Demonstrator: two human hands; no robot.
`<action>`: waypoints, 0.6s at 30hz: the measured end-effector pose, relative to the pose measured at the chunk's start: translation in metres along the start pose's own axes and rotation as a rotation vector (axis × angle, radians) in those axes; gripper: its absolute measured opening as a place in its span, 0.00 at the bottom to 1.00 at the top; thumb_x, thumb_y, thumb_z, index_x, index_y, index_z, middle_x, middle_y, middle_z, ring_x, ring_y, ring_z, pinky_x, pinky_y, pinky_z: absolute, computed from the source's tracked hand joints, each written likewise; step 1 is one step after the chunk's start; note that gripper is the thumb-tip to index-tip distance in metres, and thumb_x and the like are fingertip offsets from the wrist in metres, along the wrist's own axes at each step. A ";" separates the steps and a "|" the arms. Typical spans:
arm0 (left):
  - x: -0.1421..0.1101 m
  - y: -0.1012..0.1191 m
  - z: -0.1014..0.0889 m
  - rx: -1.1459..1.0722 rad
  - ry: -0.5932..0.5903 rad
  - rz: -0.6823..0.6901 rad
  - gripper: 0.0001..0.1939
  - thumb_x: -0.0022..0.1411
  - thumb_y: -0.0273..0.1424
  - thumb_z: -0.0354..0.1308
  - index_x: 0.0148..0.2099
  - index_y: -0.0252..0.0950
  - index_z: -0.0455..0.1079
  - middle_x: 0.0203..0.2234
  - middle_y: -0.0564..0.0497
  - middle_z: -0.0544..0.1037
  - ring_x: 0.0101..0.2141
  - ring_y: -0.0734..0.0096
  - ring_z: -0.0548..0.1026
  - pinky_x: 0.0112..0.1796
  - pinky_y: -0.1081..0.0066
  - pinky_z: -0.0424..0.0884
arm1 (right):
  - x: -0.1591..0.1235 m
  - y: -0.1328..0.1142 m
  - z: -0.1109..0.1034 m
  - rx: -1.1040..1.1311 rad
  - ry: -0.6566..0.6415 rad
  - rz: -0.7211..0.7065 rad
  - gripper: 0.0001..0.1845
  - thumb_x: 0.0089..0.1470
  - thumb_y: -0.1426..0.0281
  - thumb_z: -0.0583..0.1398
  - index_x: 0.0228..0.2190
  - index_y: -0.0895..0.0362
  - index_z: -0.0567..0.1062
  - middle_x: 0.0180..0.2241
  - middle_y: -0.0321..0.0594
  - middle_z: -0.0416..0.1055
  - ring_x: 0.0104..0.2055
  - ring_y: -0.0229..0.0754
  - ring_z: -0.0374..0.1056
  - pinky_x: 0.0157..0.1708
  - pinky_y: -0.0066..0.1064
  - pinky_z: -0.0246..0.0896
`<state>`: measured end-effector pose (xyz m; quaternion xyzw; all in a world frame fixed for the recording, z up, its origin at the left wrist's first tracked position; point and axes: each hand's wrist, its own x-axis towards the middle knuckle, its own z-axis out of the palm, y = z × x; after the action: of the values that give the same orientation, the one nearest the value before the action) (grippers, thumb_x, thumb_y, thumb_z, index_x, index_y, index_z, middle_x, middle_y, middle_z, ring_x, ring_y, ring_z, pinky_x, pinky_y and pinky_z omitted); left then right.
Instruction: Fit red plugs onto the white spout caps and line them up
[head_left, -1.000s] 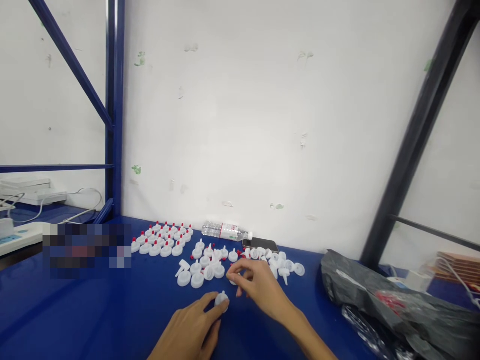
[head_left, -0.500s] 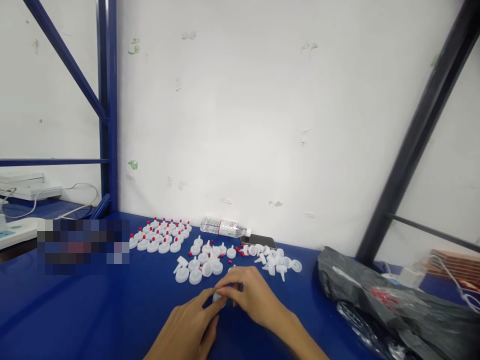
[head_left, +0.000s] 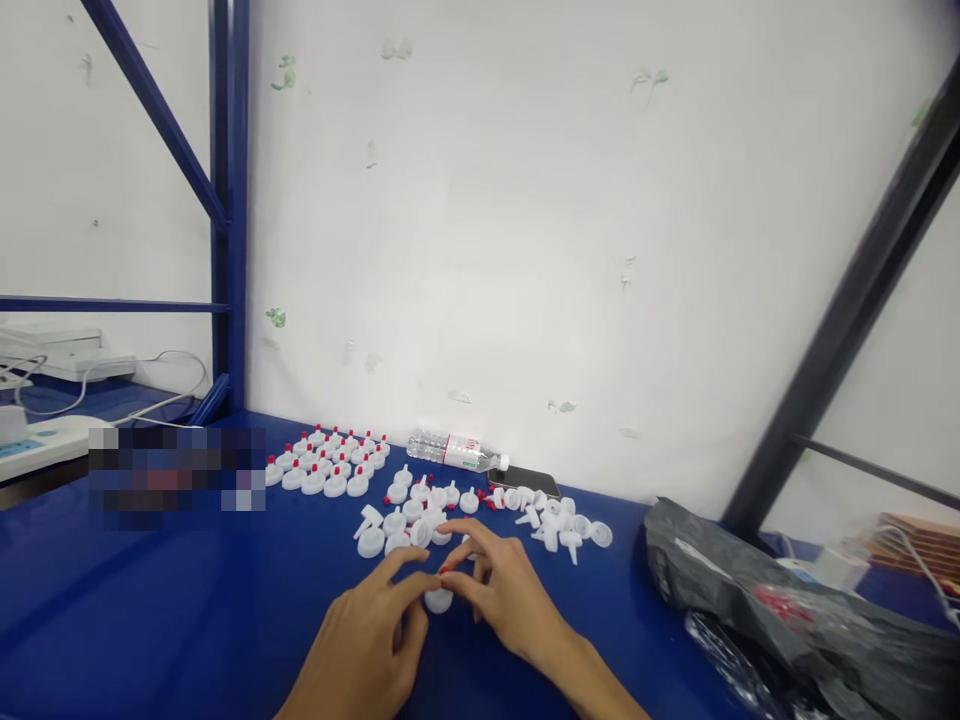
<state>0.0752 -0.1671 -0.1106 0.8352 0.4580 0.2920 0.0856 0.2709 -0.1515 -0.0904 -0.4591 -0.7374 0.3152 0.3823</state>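
Observation:
A white plastic nozzle cap (head_left: 439,601) stands upright on the blue table between my hands, its small red tip (head_left: 444,570) showing at the fingertips. My left hand (head_left: 367,630) is curled at its left side, with the index fingertip against the top of the nozzle. From the right, my right hand (head_left: 510,590) pinches the red tip between thumb and fingers. The nozzle itself is mostly hidden by the fingertips. Just beyond my hands lies a loose group of white nozzle caps (head_left: 370,543) without red tips, with small red tips (head_left: 496,495) scattered among them.
Rows of white caps with red tips (head_left: 335,485) stand at the back left. A clear water bottle (head_left: 461,452) and a dark phone (head_left: 525,482) lie near the wall. More white caps (head_left: 601,534) are to the right, then a grey plastic bag (head_left: 697,550). A white power strip (head_left: 67,440) sits far left.
My fingers have drawn back a little, so more of the white nozzle cap and its red tip shows. The right index finger has lifted and stretched out. The whole view has shifted slightly.

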 end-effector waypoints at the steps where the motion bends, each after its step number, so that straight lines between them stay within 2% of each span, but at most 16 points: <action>1: 0.001 0.000 -0.002 -0.025 0.026 -0.010 0.22 0.69 0.27 0.41 0.54 0.47 0.74 0.55 0.49 0.76 0.30 0.75 0.80 0.36 0.72 0.75 | 0.000 0.003 0.003 0.030 -0.002 0.007 0.22 0.56 0.66 0.65 0.53 0.46 0.73 0.36 0.32 0.79 0.17 0.30 0.64 0.20 0.22 0.60; 3: 0.004 0.000 -0.004 -0.070 0.035 -0.008 0.21 0.70 0.30 0.43 0.56 0.48 0.72 0.51 0.50 0.78 0.33 0.74 0.80 0.37 0.73 0.74 | 0.001 0.007 0.009 0.085 -0.011 0.015 0.24 0.54 0.67 0.66 0.53 0.45 0.73 0.37 0.32 0.79 0.16 0.30 0.64 0.19 0.21 0.60; 6: 0.007 0.001 -0.004 -0.091 -0.047 -0.004 0.18 0.70 0.31 0.45 0.52 0.49 0.75 0.47 0.52 0.79 0.39 0.71 0.80 0.39 0.74 0.72 | 0.001 0.008 0.012 0.136 -0.055 0.023 0.30 0.51 0.71 0.67 0.55 0.44 0.71 0.39 0.31 0.78 0.18 0.29 0.67 0.20 0.20 0.61; 10: 0.010 0.002 -0.012 0.020 -0.148 -0.074 0.18 0.70 0.27 0.44 0.42 0.43 0.77 0.40 0.51 0.80 0.38 0.67 0.80 0.39 0.70 0.70 | -0.002 -0.002 -0.003 0.144 -0.216 0.034 0.41 0.43 0.73 0.71 0.58 0.41 0.69 0.46 0.33 0.76 0.25 0.30 0.70 0.25 0.20 0.63; 12: 0.008 -0.004 -0.025 0.091 -0.182 -0.138 0.18 0.68 0.26 0.45 0.40 0.42 0.77 0.38 0.50 0.81 0.39 0.63 0.80 0.40 0.66 0.69 | -0.003 -0.006 -0.013 0.103 -0.203 0.034 0.37 0.45 0.72 0.71 0.56 0.42 0.70 0.46 0.33 0.75 0.25 0.30 0.69 0.26 0.21 0.63; 14: 0.006 -0.017 -0.042 0.154 -0.197 -0.221 0.16 0.65 0.26 0.48 0.40 0.43 0.78 0.38 0.50 0.82 0.41 0.59 0.80 0.41 0.64 0.69 | -0.003 -0.006 -0.019 0.073 -0.129 0.025 0.29 0.51 0.70 0.68 0.55 0.45 0.72 0.43 0.34 0.75 0.23 0.30 0.68 0.26 0.22 0.64; 18: 0.006 -0.067 -0.077 0.235 -0.134 -0.342 0.12 0.58 0.29 0.52 0.37 0.44 0.77 0.36 0.49 0.82 0.39 0.56 0.79 0.38 0.64 0.67 | 0.000 -0.004 -0.019 0.041 -0.031 0.003 0.19 0.58 0.67 0.62 0.52 0.48 0.73 0.37 0.32 0.74 0.22 0.30 0.67 0.26 0.24 0.64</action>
<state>-0.0139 -0.1341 -0.0729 0.7672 0.6172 0.1615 0.0664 0.2857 -0.1508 -0.0775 -0.4474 -0.7359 0.3378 0.3798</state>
